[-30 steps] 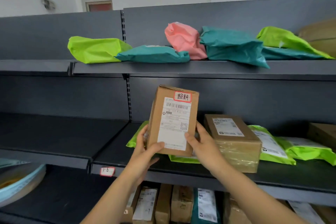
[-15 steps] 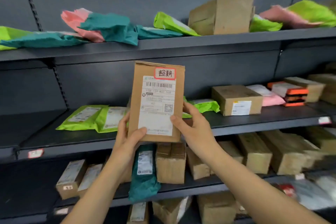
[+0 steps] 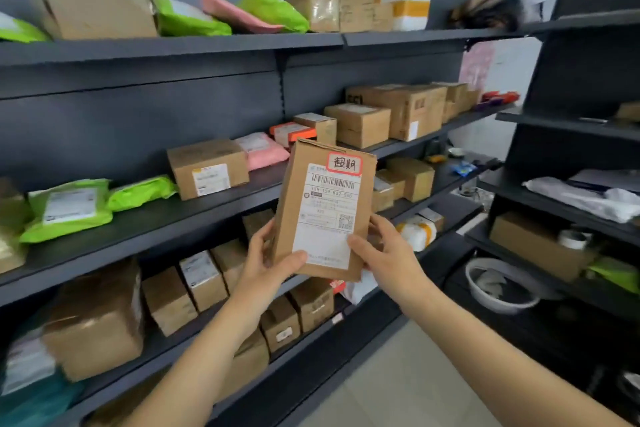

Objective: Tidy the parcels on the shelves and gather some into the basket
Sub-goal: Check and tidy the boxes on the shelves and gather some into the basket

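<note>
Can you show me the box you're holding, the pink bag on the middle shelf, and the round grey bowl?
brown box (image 3: 323, 215): head view, on its white label.
pink bag (image 3: 266, 156): head view, on its pink middle.
grey bowl (image 3: 498, 305): head view, on its front wall.

dark shelves (image 3: 194, 45), cardboard boxes (image 3: 207, 166) (some labelled), green mailers (image 3: 69, 208)
</note>
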The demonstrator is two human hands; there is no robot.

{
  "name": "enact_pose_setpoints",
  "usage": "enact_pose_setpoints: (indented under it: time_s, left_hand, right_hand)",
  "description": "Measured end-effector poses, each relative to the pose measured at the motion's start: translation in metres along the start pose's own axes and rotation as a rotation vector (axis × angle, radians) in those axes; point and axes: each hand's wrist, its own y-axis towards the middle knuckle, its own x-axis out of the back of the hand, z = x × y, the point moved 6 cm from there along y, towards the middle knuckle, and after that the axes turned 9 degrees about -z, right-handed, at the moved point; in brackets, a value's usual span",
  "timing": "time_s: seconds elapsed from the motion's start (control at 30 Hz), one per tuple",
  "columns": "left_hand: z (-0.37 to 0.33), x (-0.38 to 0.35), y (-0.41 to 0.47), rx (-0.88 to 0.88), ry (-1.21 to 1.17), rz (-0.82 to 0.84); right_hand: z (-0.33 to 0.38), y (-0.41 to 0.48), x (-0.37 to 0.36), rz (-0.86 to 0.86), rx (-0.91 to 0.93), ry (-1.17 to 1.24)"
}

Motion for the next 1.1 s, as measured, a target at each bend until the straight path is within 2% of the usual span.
enact_pose_setpoints:
  time_s: [0.2, 0.6, 0.8, 0.93, 1.1]
  left_hand:
    - [0.039, -0.15, 0.017, 0.101, -0.057, 0.298]
    - [0.099, -0.461, 0.051, 0.298, -0.085, 0.754]
    - [0.131, -0.595, 0.036, 0.43, -0.083, 0.975]
    - [0.142, -0.663, 0.014, 0.459, -0.053, 1.073]
    - [0.145, -0.755, -0.006, 0.422, -0.044, 1.111]
  right_hand:
    - [-0.056, 0.007, 0.135, -0.262, -0.126, -0.092]
    - [-0.143, 0.045, 0.383, -0.683, -0.33, -0.201]
    - [-0.182, 0.033, 0.486, -0.9, -0.459, -0.214]
    - [-0.201, 0.017, 0.545, -0.979, -0.524, -0.199]
    - [-0.224, 0.009, 0.642, -1.063, -0.506, -0.221]
